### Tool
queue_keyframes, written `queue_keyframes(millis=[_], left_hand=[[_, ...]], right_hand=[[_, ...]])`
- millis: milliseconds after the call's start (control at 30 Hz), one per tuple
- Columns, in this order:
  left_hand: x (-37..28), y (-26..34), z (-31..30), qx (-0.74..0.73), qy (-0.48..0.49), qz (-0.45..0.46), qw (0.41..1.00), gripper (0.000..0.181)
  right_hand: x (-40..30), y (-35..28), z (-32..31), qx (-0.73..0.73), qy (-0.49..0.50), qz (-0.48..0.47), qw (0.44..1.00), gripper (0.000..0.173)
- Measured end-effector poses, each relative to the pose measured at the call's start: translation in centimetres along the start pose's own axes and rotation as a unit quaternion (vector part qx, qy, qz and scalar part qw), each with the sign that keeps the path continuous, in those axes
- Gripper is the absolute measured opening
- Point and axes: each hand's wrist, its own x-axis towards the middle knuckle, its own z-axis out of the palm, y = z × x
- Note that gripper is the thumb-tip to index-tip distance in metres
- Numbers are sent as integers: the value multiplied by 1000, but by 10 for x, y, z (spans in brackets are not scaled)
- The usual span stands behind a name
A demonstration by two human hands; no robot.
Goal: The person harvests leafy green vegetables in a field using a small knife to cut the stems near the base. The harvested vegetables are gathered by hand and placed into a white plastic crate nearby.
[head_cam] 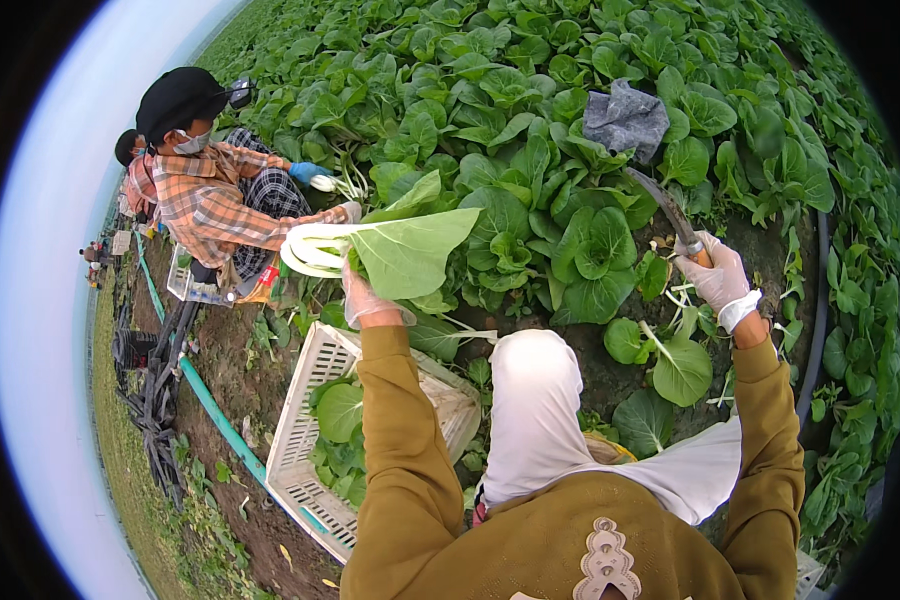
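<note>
My left hand [369,297], in a thin clear glove, grips a leafy green vegetable [412,251] with thick white stalks, like pak choi. Its stalk end points left and its broad leaves point right. On the other side my right hand [712,281], gloved the same way, is closed around the wooden handle of a sickle [671,210]. The curved blade rises up and to the left. Below my left hand stands a white slotted plastic crate [316,360] with green leaves [341,412] in it. Rooted leafy plants [596,255] grow in front of me between both hands.
A co-worker [210,187] in a plaid shirt crouches at left beside another white crate [184,277]. A teal hose [221,420] runs along the soil. Grey cloth [626,120] lies on the plants. Cut leaves [679,367] litter the ground, and a dark pipe [821,300] runs at right.
</note>
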Motion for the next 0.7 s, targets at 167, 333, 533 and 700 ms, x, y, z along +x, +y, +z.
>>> queue_keyframes(millis=[167,333,533,700], left_hand=[[-1,28,-22,22,9,57,998,39],[-41,91,-48,-16,97,106,990,36],[-129,248,-147,109,189,186,958,31],[-241,297,-187,130,323,220,911,37]], right_hand=[[11,-3,20,84,-24,6,996,19],[17,-3,41,82,-86,74,990,23],[40,49,65,78,-141,59,985,29],[33,38,93,17,-150,113,982,26]])
